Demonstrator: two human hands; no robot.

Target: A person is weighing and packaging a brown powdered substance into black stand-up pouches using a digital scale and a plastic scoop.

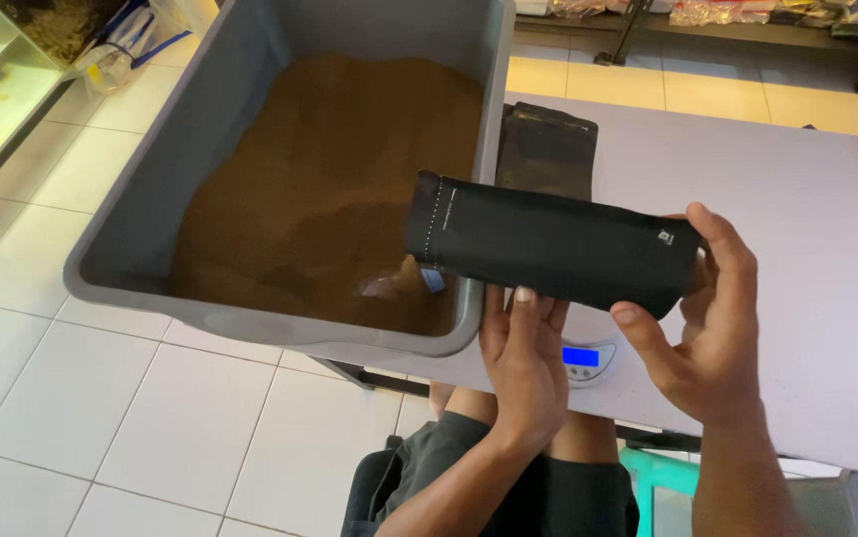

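A black pouch bag [556,247] is lying sideways in the air, its mouth end reaching left over the near right corner of a grey plastic tub [141,209], its other end out over the white table [797,199]. The right hand [702,328] is pinching the bag's right end, thumb on the near face and fingers wrapping over the far edge, so that end is partly covered. The left hand [523,363] is pressing up from below with fingers together, only the fingertips touching the bag's lower edge; its palm side is hidden. Whether the bag's mouth is open is hard to tell.

The tub is holding brown powder [340,189]. Under the bag's mouth, a clear scoop with a blue handle [404,283] is lying half buried in it, its shape hard to make out. A second dark pouch [548,149] is lying flat on the table beyond, its near part hidden by the held bag. A small digital scale with a lit blue display [586,360] is peeking out between the hands, mostly covered. The tub is overhanging a white tiled floor [151,428].
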